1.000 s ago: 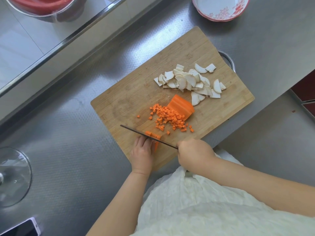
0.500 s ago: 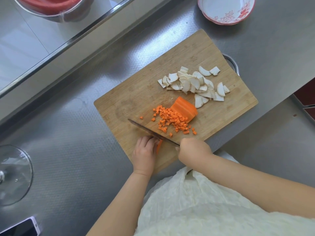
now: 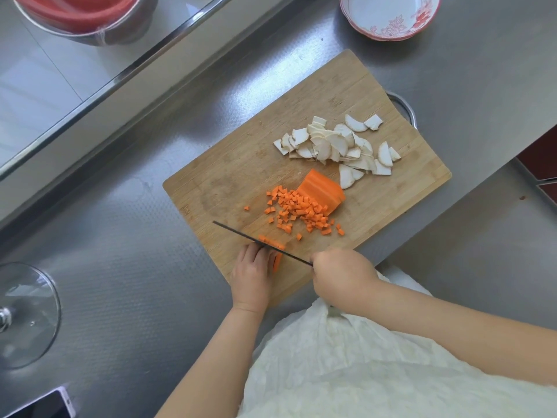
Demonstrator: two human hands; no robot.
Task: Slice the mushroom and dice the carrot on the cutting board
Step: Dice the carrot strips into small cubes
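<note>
**One carrot strip bundle under the knife, near board edge**

Carrot strips (image 3: pixel 276 260) lie at the cutting board (image 3: pixel 229 188) near edge, pinned by left hand (image 3: pixel 251 279); fingers (image 3: pixel 256 254) curled over them, tips just behind the knife (image 3: pixel 262 243) blade so it cuts clear. Right hand (image 3: pixel 342 277) closed round the handle. Diced carrot (image 3: pixel 301 211) and uncut carrot chunk (image 3: pixel 322 190) sit mid-board, mushroom slices (image 3: pixel 337 146) beyond, kept apart. Steel desk (image 3: pixel 126 267) underneath.

1 head-worn view looks steeply down from above the cutting board (image 3: pixel 241 164), close, with the board's near edge toward the wearer.
</note>
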